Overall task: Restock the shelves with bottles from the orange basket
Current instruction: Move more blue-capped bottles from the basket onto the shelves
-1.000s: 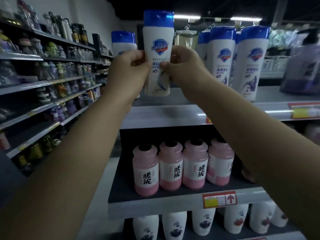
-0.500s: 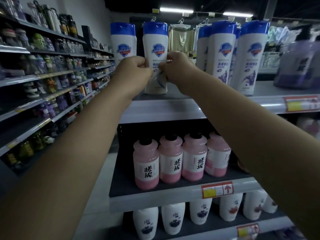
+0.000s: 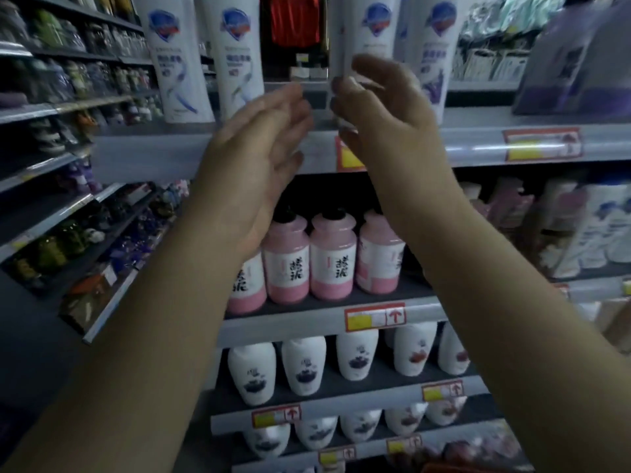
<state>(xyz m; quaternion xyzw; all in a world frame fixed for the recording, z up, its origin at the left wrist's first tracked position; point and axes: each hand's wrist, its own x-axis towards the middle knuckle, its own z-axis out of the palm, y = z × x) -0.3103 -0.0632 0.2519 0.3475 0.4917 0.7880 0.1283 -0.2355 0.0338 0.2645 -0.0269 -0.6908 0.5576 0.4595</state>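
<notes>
A white bottle with a blue shield logo (image 3: 237, 59) stands upright on the top shelf (image 3: 153, 155), beside an identical bottle (image 3: 177, 63) on its left. My left hand (image 3: 252, 169) hovers just below and in front of it, fingers relaxed and holding nothing. My right hand (image 3: 382, 110) is raised to the right of it, fingers loosely bent, also empty, in front of more white bottles (image 3: 433, 52). The orange basket is not in view.
Pink bottles with black caps (image 3: 331, 257) fill the shelf below. White bottles with flower prints (image 3: 304, 367) line the lower shelves. A long aisle of shelves with small goods (image 3: 68, 80) runs along the left. A purple refill pouch (image 3: 577, 66) stands at the top right.
Both hands let go of the white bottle, which now stands on the top shelf, and drew back toward me. The view dropped lower.
</notes>
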